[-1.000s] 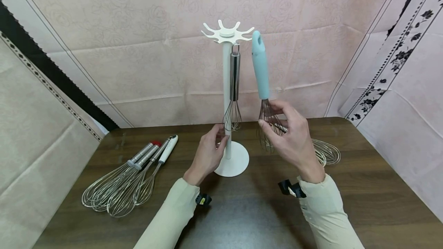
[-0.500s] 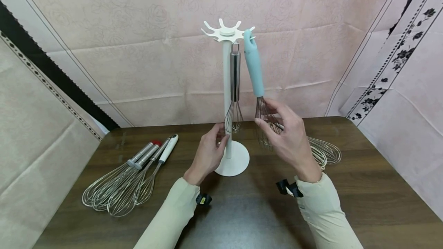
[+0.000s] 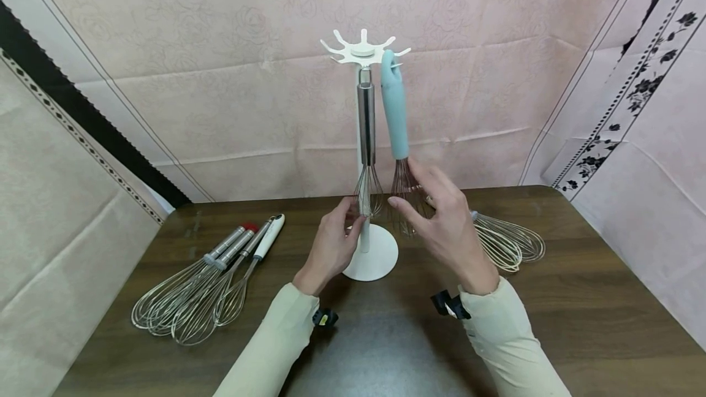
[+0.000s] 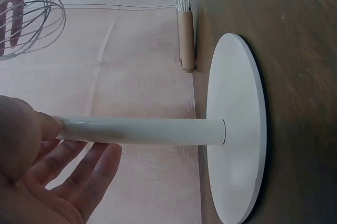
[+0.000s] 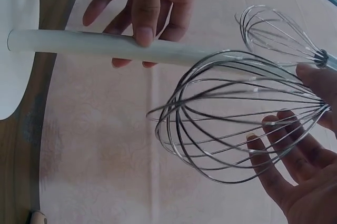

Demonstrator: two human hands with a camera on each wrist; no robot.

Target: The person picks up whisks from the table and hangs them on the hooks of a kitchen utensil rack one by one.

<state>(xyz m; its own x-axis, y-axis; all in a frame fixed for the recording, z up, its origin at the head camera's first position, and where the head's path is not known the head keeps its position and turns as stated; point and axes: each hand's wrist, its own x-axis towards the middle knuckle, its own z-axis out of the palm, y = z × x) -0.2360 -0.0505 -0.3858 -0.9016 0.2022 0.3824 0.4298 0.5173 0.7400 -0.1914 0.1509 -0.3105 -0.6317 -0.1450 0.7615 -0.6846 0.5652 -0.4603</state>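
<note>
A white stand (image 3: 375, 256) with a round base, a slim pole and a star of curved hooks on top stands on the table. My left hand (image 3: 331, 244) pinches its pole low down, thumb in front and fingers behind. From one hook hangs a whisk with a steel handle (image 3: 366, 121). Beside it, the light-blue whisk (image 3: 394, 109) has its handle end over a hook on the right side. Around the blue whisk's wires my right hand (image 3: 444, 231) is spread loosely, thumb apart from the fingers; the right wrist view shows fingers behind the wires (image 5: 210, 113).
Several whisks (image 3: 193, 280) lie together on the left of the wooden table (image 3: 386, 348). More whisks (image 3: 504, 241) lie at the right, partly behind my right hand. A wooden-handled whisk (image 4: 186, 39) shows in the left wrist view. Pale cloth (image 3: 265, 109) hangs behind.
The blue whisk has moved left onto the hook and hangs more upright. The hook top has turned, bringing the steel whisk before the pole. My right hand has followed left and loosened.
</note>
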